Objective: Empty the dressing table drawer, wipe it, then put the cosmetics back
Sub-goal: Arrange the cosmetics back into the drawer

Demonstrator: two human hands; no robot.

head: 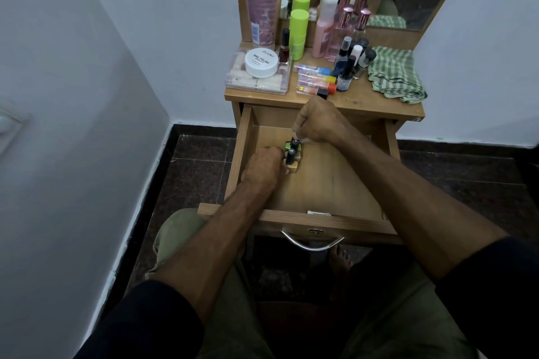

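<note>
Two hands work inside the open drawer (335, 192): the left hand (264, 167) curls round a gold nail polish bottle (291, 161), the right hand (316, 122) pinches the black cap of a green one (294, 144) just behind. Judging by the bare drawer and the crowded tabletop (376, 102) with its checked cloth (393, 74) beyond, this looks like restocking; next, let go and fetch more

I counted 2 hands, left (264, 167) & right (316, 122), in 1 open drawer (335, 189); 2 black-capped polish bottles (292, 151) there, approx. Up top: 1 checked cloth (393, 74), 1 white jar (261, 63), 3 lying tubes (316, 79).
</note>
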